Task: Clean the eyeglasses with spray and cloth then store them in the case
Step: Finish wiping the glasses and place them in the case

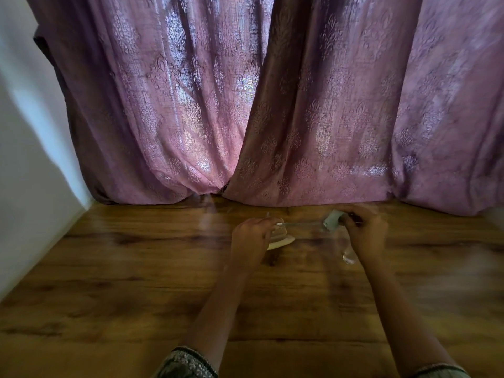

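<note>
Against a purple curtain (272,105), above a wooden counter (136,268), eyeglasses (297,224) are being steadied by the left hand (249,240), its grip closed on one end. A cloth (332,220) is being pinched in the right hand (365,231), its grip closed for wiping (blur hides detail).

Patterned mauve curtains (272,105) hang along the far edge of a wooden table (122,282), backlit; a white wall (30,159) stands left.

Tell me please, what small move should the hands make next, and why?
Probably the right hand should rub the folded cloth along the part of the eyeglasses it pinches. The left hand holds the other end, so the frame spans between both hands above the wooden table. The picture is blurred; I cannot tell which part is clean.
</note>
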`<action>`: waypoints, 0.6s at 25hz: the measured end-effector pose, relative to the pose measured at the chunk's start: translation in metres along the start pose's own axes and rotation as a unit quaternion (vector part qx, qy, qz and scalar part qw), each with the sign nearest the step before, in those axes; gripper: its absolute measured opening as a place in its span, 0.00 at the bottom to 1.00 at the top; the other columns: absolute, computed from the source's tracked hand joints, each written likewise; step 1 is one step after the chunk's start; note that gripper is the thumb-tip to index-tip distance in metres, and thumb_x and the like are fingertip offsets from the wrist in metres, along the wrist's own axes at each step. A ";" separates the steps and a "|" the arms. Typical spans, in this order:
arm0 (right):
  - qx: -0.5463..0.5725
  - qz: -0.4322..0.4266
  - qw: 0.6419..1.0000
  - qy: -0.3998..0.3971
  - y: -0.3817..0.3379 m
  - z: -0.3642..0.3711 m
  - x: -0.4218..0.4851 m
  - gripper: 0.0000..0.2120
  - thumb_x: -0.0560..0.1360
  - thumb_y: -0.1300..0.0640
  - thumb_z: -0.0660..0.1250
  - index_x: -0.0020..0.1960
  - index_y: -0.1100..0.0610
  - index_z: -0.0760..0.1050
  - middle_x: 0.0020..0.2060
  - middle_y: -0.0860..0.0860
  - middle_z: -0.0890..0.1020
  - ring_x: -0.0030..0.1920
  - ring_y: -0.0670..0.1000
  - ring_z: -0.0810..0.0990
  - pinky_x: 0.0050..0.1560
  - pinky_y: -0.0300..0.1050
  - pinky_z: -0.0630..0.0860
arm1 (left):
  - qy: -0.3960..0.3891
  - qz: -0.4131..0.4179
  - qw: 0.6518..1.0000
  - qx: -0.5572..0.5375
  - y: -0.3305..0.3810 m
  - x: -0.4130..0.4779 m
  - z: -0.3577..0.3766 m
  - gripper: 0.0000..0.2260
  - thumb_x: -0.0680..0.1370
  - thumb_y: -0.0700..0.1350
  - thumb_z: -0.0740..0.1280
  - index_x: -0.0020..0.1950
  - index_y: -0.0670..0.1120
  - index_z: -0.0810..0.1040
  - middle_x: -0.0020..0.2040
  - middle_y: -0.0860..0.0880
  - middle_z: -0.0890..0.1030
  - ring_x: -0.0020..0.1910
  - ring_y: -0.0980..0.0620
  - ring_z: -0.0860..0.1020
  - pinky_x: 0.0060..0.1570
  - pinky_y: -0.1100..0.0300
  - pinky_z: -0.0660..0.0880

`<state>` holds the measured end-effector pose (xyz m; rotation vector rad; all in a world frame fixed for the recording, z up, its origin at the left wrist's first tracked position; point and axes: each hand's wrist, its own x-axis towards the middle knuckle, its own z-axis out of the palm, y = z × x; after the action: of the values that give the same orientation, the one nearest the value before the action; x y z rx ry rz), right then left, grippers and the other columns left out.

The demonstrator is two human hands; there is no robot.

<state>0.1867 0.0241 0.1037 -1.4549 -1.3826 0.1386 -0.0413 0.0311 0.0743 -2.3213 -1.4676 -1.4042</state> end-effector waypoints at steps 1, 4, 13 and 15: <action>0.025 0.050 0.998 0.018 0.002 0.001 -0.002 0.11 0.70 0.71 0.67 0.50 0.63 0.81 0.41 0.53 0.81 0.42 0.52 0.78 0.38 0.20 0.68 | -0.001 -0.016 1.000 -0.008 -0.002 -0.001 0.000 0.09 0.72 0.44 0.64 0.48 0.51 0.83 0.40 0.51 0.85 0.38 0.54 0.80 0.35 0.63 0.74; 0.078 0.160 0.984 0.021 0.017 0.007 -0.014 0.12 0.71 0.68 0.67 0.52 0.58 0.81 0.42 0.52 0.81 0.44 0.54 0.80 0.39 0.27 0.72 | 0.009 -0.079 0.996 -0.050 -0.006 -0.003 -0.001 0.08 0.74 0.45 0.65 0.49 0.49 0.83 0.42 0.49 0.85 0.38 0.53 0.81 0.39 0.65 0.74; 0.077 0.295 0.950 -0.066 0.060 0.020 -0.061 0.08 0.72 0.72 0.64 0.47 0.69 0.80 0.41 0.57 0.82 0.37 0.54 0.79 0.36 0.33 0.74 | 0.104 -0.268 0.939 -0.191 -0.016 -0.012 0.011 0.09 0.75 0.42 0.67 0.53 0.42 0.82 0.46 0.45 0.85 0.44 0.50 0.81 0.47 0.57 0.76; 0.024 0.310 0.945 -0.104 0.068 0.022 -0.073 0.07 0.72 0.69 0.65 0.48 0.66 0.80 0.44 0.58 0.83 0.42 0.56 0.80 0.37 0.39 0.75 | 0.111 -0.300 0.921 -0.224 -0.014 -0.009 0.012 0.08 0.75 0.41 0.68 0.52 0.42 0.82 0.45 0.43 0.85 0.42 0.52 0.81 0.45 0.61 0.76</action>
<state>0.1919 -0.0020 0.0054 -1.8315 -1.0251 0.7405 -0.0444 0.0381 0.0553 -1.8673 -2.0635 -2.2792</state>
